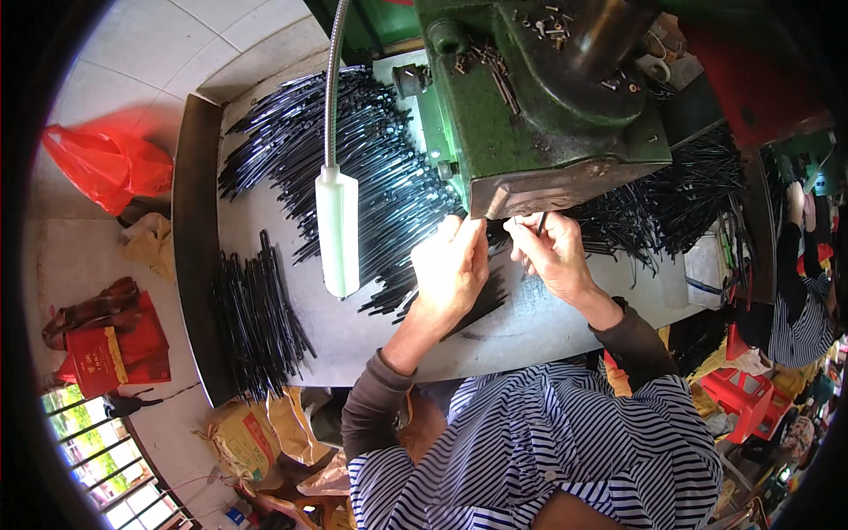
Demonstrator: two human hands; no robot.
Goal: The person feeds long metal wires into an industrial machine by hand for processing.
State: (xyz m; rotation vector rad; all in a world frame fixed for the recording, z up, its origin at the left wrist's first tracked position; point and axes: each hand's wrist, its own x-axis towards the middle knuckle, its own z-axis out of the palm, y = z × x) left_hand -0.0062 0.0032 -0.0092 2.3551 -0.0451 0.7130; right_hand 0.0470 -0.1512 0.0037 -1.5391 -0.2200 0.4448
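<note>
My left hand (449,269) is closed, its fingertips pressed together at the lower front edge of a green machine head (556,132). Whatever those fingers pinch is hidden by the hand and the machine. Just to the right, my right hand (552,256) pinches a thin black rod (541,224) between thumb and fingers, below the same edge. A large pile of thin black rods (380,168) lies on the metal table (397,353) behind and left of my hands. A few more rods (481,309) lie right beneath my wrists.
A white lamp (337,234) hangs on a flexible metal neck left of my hands. A separate rod bundle (261,322) lies at the table's left, beside its raised side wall (196,238). More rods (680,199) lie right of the machine. Small screws (552,26) sit on top. Another person (802,309) is at far right.
</note>
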